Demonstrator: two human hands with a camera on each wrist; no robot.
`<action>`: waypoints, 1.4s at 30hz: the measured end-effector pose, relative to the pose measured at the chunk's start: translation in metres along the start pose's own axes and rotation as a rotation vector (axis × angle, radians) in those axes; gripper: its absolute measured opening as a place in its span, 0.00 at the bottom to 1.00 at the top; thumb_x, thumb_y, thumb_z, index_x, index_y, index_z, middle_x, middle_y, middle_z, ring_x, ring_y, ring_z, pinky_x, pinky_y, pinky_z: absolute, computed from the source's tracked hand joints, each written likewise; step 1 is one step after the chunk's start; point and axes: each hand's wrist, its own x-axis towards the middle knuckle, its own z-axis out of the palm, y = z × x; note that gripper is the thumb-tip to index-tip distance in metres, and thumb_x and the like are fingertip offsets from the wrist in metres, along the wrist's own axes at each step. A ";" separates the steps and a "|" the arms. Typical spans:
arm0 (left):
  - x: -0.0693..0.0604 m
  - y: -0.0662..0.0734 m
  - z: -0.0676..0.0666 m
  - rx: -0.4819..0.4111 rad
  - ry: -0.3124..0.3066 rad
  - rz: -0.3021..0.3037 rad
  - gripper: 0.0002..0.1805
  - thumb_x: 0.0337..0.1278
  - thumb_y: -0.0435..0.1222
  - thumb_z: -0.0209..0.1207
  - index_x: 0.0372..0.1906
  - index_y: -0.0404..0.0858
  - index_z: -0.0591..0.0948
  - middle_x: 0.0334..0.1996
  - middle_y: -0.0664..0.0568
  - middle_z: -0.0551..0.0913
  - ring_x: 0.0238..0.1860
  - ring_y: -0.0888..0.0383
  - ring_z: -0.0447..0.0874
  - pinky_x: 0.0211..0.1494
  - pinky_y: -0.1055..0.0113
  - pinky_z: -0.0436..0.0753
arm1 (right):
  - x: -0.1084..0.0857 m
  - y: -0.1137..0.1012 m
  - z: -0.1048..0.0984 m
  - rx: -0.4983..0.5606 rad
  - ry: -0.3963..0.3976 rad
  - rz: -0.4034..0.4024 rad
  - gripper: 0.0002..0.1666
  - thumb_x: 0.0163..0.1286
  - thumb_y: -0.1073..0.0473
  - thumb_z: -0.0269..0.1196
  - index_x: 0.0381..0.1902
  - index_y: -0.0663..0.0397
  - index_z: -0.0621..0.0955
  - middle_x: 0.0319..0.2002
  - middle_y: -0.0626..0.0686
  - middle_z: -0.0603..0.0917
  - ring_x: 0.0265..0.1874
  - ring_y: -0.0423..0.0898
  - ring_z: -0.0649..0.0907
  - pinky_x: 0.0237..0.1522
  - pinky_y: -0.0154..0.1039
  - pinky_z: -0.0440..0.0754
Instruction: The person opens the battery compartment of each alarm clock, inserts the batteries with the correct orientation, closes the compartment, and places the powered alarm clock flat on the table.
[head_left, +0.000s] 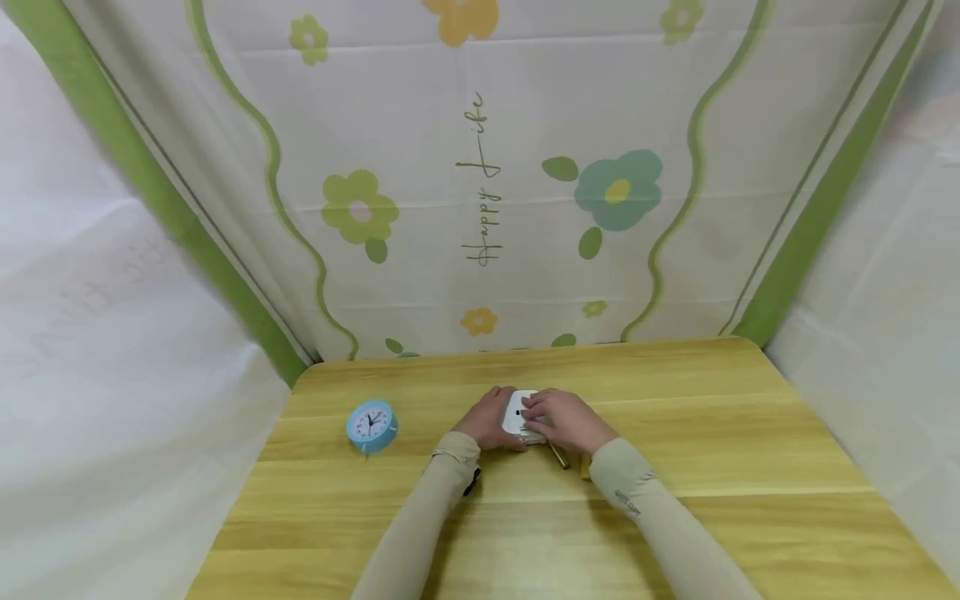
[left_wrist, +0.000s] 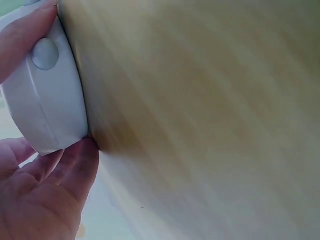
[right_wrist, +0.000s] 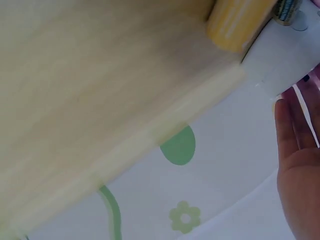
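Observation:
A white rounded-square device [head_left: 514, 414] with a small black mark on its upper face is at the middle of the table, partly covered by both hands. My left hand [head_left: 491, 419] grips its left side; in the left wrist view the thumb lies near a round button [left_wrist: 45, 54] and fingers curl under the lower edge. From the right, my right hand [head_left: 567, 419] lays its bent fingers over the device's top. Whether they pinch anything is hidden. Close to the device's near side lies a gold-coloured battery [head_left: 558, 455], beside a yellow cylinder [right_wrist: 235, 25].
A light-blue round alarm clock [head_left: 371, 426] stands on the wooden table [head_left: 300, 517] to the left. Something small and black [head_left: 472, 482] shows beside the left forearm. Printed white cloth [head_left: 420, 275] hangs behind the table's far edge and along both sides.

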 end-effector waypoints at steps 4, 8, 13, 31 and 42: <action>-0.002 0.001 -0.002 -0.018 -0.004 0.004 0.56 0.41 0.49 0.83 0.76 0.40 0.65 0.64 0.44 0.75 0.56 0.51 0.78 0.62 0.57 0.80 | 0.002 -0.005 -0.001 -0.004 0.028 -0.022 0.11 0.68 0.54 0.73 0.42 0.54 0.92 0.50 0.55 0.91 0.54 0.53 0.87 0.59 0.50 0.84; -0.001 -0.003 0.001 -0.009 0.005 0.015 0.57 0.41 0.51 0.82 0.76 0.41 0.65 0.65 0.45 0.75 0.56 0.52 0.78 0.61 0.58 0.80 | 0.005 -0.009 -0.003 -0.019 0.047 -0.017 0.09 0.65 0.56 0.75 0.38 0.55 0.92 0.46 0.56 0.92 0.51 0.55 0.89 0.56 0.51 0.85; 0.001 -0.009 0.003 -0.012 0.017 0.021 0.57 0.40 0.51 0.83 0.76 0.42 0.65 0.65 0.45 0.75 0.56 0.53 0.79 0.61 0.58 0.81 | 0.007 -0.013 -0.004 -0.038 0.059 -0.027 0.08 0.65 0.56 0.74 0.37 0.55 0.92 0.43 0.55 0.92 0.51 0.56 0.89 0.57 0.52 0.85; -0.013 0.003 -0.006 -0.069 0.012 -0.007 0.58 0.39 0.44 0.84 0.77 0.38 0.65 0.66 0.42 0.74 0.59 0.49 0.78 0.65 0.54 0.79 | 0.009 -0.027 -0.003 -0.256 0.013 -0.097 0.06 0.69 0.56 0.71 0.34 0.52 0.89 0.33 0.51 0.91 0.30 0.48 0.88 0.35 0.41 0.86; -0.006 0.003 -0.005 -0.055 0.001 -0.004 0.57 0.41 0.43 0.83 0.78 0.40 0.64 0.66 0.42 0.73 0.61 0.48 0.77 0.67 0.54 0.78 | 0.009 -0.026 -0.002 -0.353 0.036 -0.140 0.07 0.63 0.64 0.73 0.25 0.50 0.86 0.26 0.47 0.86 0.24 0.43 0.84 0.29 0.37 0.84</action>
